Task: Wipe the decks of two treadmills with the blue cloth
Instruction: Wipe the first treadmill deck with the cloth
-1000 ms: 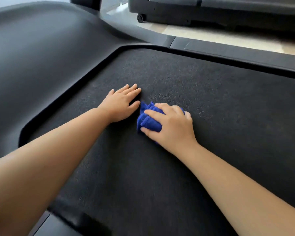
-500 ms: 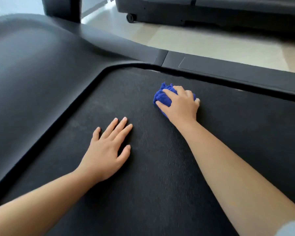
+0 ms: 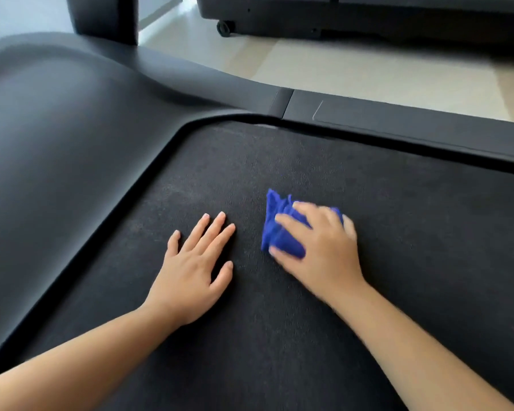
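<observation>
Blue cloth (image 3: 279, 232) bunched under the right hand (image 3: 321, 247), fingers curled over it on the treadmill belt (image 3: 398, 232). Just beside it, the left hand (image 3: 190, 271) lies flat, fingers spread.

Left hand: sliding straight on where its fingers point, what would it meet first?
Likely nothing but bare belt, passing left of the cloth, until the far side rail.

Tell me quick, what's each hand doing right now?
Left hand: open, flat on the treadmill belt.
Right hand: holds the bunched blue cloth against the belt.
</observation>
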A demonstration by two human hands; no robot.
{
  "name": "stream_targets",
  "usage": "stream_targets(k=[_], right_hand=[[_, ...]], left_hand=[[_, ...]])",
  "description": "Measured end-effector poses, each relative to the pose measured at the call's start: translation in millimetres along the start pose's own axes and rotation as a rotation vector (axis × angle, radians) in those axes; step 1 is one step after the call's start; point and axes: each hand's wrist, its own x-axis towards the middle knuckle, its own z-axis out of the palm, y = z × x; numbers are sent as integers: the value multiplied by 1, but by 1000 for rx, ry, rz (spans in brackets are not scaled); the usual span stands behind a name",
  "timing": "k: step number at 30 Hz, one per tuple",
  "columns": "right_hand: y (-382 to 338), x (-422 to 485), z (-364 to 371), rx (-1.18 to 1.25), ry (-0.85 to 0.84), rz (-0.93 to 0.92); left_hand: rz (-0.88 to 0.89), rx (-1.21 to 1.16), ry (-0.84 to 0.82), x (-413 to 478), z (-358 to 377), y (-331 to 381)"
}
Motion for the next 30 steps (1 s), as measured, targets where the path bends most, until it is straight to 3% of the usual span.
stream_targets(k=[3,6,11,14,24,30], right_hand=[[-8,-30,-11,69,10,-130],[5,2,-4,51,-10,-94],[51,100,15,-44,-160,270],[61,128,21,-57,-172,382],[10,8,-5,-63,-86,153],[-31,-61,-21,-50,-57,125]], left_hand=[[5,7,5,0,1,0],[2,4,10,0,1,-1],[-3,20,-7,0,1,-1],[-3,19,-13,-1,1,-1],[2,-6,-12,-1,3,-1],[-12,48,33,-2,4,3]])
